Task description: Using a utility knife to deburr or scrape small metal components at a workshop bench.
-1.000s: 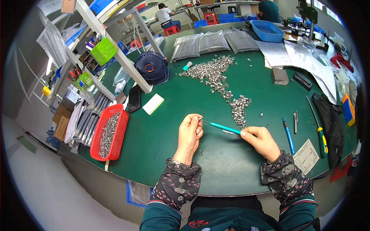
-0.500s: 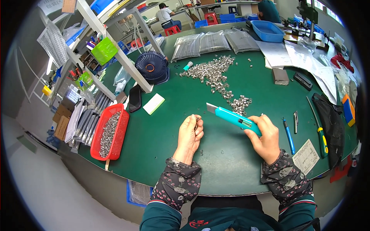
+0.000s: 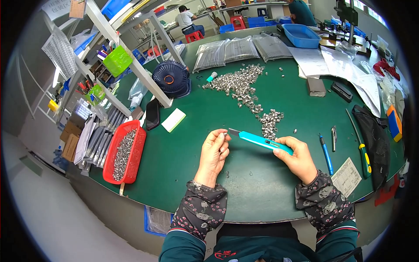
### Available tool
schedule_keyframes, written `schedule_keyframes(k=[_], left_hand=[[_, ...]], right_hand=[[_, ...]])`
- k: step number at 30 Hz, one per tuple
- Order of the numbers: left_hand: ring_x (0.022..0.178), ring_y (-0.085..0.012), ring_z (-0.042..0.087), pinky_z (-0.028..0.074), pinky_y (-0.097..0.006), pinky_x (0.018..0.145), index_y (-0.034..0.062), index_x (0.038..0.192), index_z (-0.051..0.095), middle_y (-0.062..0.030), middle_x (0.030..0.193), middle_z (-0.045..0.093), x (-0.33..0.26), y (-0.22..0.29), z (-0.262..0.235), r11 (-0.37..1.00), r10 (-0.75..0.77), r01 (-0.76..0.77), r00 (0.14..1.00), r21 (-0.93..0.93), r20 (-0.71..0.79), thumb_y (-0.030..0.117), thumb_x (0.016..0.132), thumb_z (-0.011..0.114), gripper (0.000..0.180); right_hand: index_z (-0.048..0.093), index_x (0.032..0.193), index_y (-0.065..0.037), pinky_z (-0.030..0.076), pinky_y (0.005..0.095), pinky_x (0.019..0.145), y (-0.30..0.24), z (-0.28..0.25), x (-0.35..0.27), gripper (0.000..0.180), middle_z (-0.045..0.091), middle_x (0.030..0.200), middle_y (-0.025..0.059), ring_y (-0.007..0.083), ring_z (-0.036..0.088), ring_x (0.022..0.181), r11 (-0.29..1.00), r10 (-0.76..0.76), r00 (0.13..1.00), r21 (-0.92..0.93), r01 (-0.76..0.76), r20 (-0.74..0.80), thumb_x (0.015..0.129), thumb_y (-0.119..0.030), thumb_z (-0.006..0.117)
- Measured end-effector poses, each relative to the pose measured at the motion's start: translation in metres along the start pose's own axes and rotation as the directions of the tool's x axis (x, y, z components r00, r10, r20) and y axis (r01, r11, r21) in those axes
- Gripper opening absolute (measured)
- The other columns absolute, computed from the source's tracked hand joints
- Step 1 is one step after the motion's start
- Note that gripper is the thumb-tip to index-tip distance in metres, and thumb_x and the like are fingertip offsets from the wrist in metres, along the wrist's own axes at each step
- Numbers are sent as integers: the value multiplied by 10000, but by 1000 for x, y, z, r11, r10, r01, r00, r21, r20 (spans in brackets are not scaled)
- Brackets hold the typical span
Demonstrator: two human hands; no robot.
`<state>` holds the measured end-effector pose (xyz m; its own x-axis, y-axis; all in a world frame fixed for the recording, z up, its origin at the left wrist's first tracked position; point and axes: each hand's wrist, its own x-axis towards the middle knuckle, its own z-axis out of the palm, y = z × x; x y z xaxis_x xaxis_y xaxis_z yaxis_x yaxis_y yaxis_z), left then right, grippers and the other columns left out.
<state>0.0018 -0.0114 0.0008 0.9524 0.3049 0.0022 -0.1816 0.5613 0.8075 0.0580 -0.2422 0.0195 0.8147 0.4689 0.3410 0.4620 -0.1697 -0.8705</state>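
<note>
Thumb and fingertips of the left hand (image 3: 214, 150) are pinched together on a small metal ring (image 3: 225, 134) above the green bench (image 3: 174, 161), while the right hand (image 3: 297, 156) is closed around the handle of a turquoise cutter (image 3: 264, 143), whose blade (image 3: 234, 132) points left, right by the ring; whether they touch, I cannot tell. Beyond the hands lies a loose pile of metal rings (image 3: 238, 85), with a red basket (image 3: 139, 150) of small metal pieces to the left and a blue pen (image 3: 326, 154) to the right.
</note>
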Motion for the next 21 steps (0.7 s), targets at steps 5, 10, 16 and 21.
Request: schedule_keyframes(k=[5, 10, 16, 21], left_hand=[[526, -36, 372, 264, -141, 374, 31, 995, 514, -47, 817, 528, -1, 1, 2, 1000, 7, -7, 1000, 24, 15, 100, 874, 489, 142], [533, -31, 364, 257, -140, 379, 30, 997, 524, -30, 805, 512, -1, 1, 2, 997, 22, -24, 1000, 79, 14, 96, 873, 491, 144], [532, -27, 353, 252, -142, 381, 15, 967, 543, -4, 765, 486, -1, -1, 2, 970, 45, -53, 998, 237, 38, 98, 872, 493, 136], [530, -29, 360, 254, -142, 377, 1, 968, 540, -15, 764, 492, -1, 1, -1, 988, -34, 34, 999, 151, -3, 100, 871, 492, 147]], right_hand=[[606, 919, 18, 442, 275, 603, 0, -2, 1, 284, 611, 770, 121, 157, 577, 684, 993, 110, 991, 38, -113, 77, 748, -207, 630], [611, 910, 17, 439, 269, 599, 2, -3, 1, 284, 607, 706, 107, 144, 562, 644, 985, 153, 982, 63, -161, 111, 748, -215, 632], [614, 890, 12, 440, 282, 575, 2, -4, 1, 270, 599, 706, 106, 175, 578, 625, 991, 130, 985, 0, -131, 112, 736, -209, 634], [571, 892, -26, 425, 338, 521, -11, 0, -1, 260, 518, 730, 108, 293, 534, 595, 874, -368, 928, -361, 326, -51, 674, -130, 665]])
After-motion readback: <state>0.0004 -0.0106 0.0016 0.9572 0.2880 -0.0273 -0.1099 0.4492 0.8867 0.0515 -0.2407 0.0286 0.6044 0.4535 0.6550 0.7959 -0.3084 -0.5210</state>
